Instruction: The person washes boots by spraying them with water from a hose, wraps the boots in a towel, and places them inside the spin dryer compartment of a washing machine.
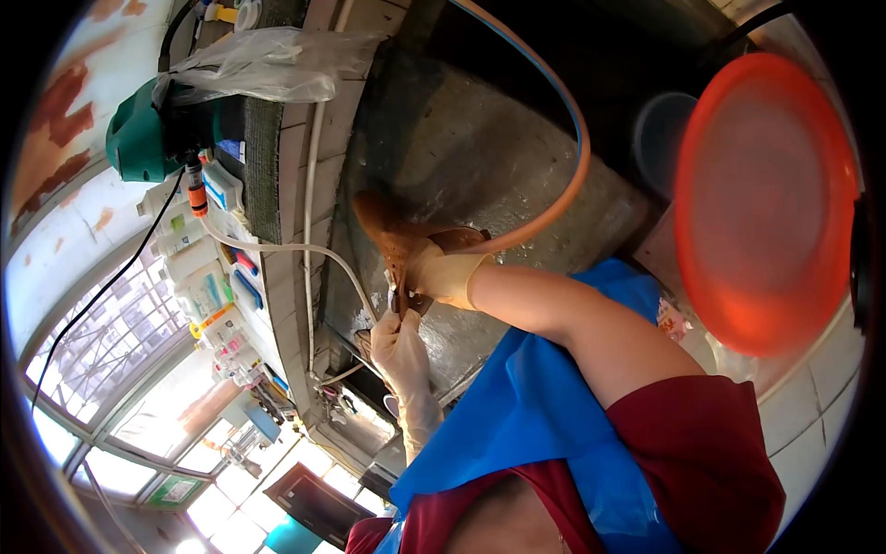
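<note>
The right hand (443, 274), in a cream glove, is wrapped around a brown item (380, 226) above the wet grey surface (498, 138). Its wrist is bent, and the bare forearm runs back over the blue apron (544, 392) to a maroon sleeve (692, 452). The left hand (397, 343), in a long pale glove, reaches up close to the body, fingers bunched narrow at the item's near end; whether they pinch the item or a small dark piece beside it, I cannot tell. The item juts past the right hand, toward the tiled side.

An orange hose (574, 138) curves in from the far side and meets the right wrist. A pale hose (318, 249) runs from the green machine (143, 138), partly under a plastic bag (277, 65), down toward the left hand.

A red basin (688, 222) stands on the right, just beside a dim bucket (660, 143); I cannot tell what either holds. Bottles (198, 286) line the ledge on the left, their contents hidden by labels and glare.

A white pipe (312, 185) follows the tiled edge, near the item. On the other side, wet grey surface stretches from the hands toward the bucket, the orange hose looping above it. The apron borders the near side.
</note>
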Demonstrator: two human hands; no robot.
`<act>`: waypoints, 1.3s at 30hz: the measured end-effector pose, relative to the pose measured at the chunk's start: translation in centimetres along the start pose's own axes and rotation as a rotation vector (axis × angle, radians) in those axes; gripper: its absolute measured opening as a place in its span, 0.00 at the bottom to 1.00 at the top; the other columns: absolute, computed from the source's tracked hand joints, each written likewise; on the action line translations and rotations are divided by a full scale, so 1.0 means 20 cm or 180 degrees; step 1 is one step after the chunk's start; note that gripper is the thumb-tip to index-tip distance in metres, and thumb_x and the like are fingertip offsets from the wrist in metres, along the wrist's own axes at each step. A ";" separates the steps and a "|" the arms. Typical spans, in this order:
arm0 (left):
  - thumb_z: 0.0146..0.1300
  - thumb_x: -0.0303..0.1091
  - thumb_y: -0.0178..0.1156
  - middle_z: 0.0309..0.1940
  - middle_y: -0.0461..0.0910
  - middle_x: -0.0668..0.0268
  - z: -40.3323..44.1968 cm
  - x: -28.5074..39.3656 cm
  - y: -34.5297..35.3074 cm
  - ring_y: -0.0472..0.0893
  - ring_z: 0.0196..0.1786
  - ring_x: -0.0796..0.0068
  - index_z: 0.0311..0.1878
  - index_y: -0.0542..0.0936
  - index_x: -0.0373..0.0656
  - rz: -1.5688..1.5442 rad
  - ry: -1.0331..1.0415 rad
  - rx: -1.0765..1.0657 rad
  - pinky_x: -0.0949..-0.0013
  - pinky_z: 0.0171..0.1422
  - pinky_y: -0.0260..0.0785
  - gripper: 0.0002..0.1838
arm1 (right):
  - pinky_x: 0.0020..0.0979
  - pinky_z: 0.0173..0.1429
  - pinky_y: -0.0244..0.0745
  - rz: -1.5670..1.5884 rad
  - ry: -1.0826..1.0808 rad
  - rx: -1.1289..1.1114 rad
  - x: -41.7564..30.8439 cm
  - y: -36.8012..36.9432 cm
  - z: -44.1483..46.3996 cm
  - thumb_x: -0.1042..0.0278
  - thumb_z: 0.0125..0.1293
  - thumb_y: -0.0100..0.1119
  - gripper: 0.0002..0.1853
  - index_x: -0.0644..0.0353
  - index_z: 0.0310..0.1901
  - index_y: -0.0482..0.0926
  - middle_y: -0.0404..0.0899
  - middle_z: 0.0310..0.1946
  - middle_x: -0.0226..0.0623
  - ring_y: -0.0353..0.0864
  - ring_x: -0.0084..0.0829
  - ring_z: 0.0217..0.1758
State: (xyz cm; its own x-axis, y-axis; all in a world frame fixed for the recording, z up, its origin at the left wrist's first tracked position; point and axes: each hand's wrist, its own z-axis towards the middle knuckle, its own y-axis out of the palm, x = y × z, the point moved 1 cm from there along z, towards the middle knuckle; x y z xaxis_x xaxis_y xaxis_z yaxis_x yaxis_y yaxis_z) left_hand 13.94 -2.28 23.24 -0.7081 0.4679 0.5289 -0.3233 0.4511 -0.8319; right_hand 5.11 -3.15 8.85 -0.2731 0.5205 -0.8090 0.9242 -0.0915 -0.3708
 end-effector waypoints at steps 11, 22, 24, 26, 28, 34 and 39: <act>0.56 0.25 0.66 0.34 0.78 0.68 0.00 -0.02 0.03 0.74 0.39 0.79 0.35 0.82 0.32 -0.0105 -0.0069 -0.0107 0.73 0.46 0.65 0.06 | 0.38 0.51 0.81 0.0108 0.0077 -0.0064 0.12 0.12 -0.02 0.65 0.64 0.59 0.14 0.56 0.50 0.83 0.83 0.49 0.42 0.84 0.37 0.54; 0.57 0.27 0.64 0.36 0.80 0.61 0.00 0.03 0.09 0.78 0.41 0.71 0.40 0.83 0.32 0.0012 0.0271 -0.0495 0.70 0.48 0.69 0.10 | 0.40 0.45 0.83 -0.0059 0.0289 0.0241 0.12 -0.13 -0.31 0.70 0.61 0.59 0.10 0.64 0.40 0.85 0.85 0.41 0.50 0.87 0.44 0.47; 0.58 0.27 0.63 0.38 0.81 0.57 0.02 0.01 0.13 0.79 0.42 0.67 0.43 0.83 0.33 0.0128 0.0473 -0.0675 0.68 0.48 0.70 0.11 | 0.40 0.44 0.83 -0.0189 0.0272 0.0428 0.18 -0.27 -0.51 0.71 0.61 0.59 0.10 0.66 0.38 0.85 0.85 0.39 0.51 0.87 0.45 0.46; 0.60 0.28 0.60 0.40 0.80 0.51 0.07 0.03 0.21 0.80 0.43 0.58 0.46 0.81 0.33 0.0353 0.0616 -0.1203 0.64 0.50 0.71 0.13 | 0.44 0.45 0.82 -0.0412 -0.0038 0.0469 0.31 -0.38 -0.68 0.73 0.60 0.58 0.10 0.68 0.40 0.84 0.84 0.39 0.51 0.85 0.51 0.44; 0.62 0.31 0.59 0.42 0.80 0.51 0.12 -0.01 0.32 0.80 0.46 0.53 0.49 0.79 0.35 0.0229 0.0726 -0.1450 0.61 0.53 0.72 0.14 | 0.46 0.57 0.73 0.0064 -0.0001 0.0379 0.44 -0.48 -0.81 0.67 0.67 0.51 0.15 0.60 0.52 0.79 0.79 0.44 0.46 0.78 0.48 0.53; 0.61 0.25 0.64 0.51 0.80 0.56 0.23 -0.04 0.60 0.80 0.53 0.64 0.56 0.79 0.39 -0.0770 0.1504 -0.1430 0.63 0.59 0.71 0.18 | 0.44 0.61 0.69 0.0207 0.0144 0.0552 0.73 -0.54 -0.93 0.67 0.68 0.52 0.20 0.56 0.61 0.76 0.78 0.46 0.44 0.75 0.48 0.54; 0.46 0.36 0.81 0.71 0.61 0.42 0.65 -0.83 0.71 0.67 0.70 0.57 0.73 0.54 0.29 0.0530 0.0742 0.0368 0.60 0.72 0.64 0.57 | 0.42 0.64 0.68 0.0455 0.0378 0.0642 0.90 -0.49 -0.93 0.69 0.68 0.56 0.23 0.62 0.64 0.73 0.78 0.53 0.45 0.74 0.45 0.60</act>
State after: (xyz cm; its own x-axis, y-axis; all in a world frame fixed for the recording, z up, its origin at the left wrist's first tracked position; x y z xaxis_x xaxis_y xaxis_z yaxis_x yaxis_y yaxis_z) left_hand 12.94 -13.52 0.45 -0.5985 0.6959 0.3968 -0.2936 0.2702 -0.9169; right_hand -3.97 22.86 6.36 -0.0995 0.5848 -0.8050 0.8760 -0.3322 -0.3497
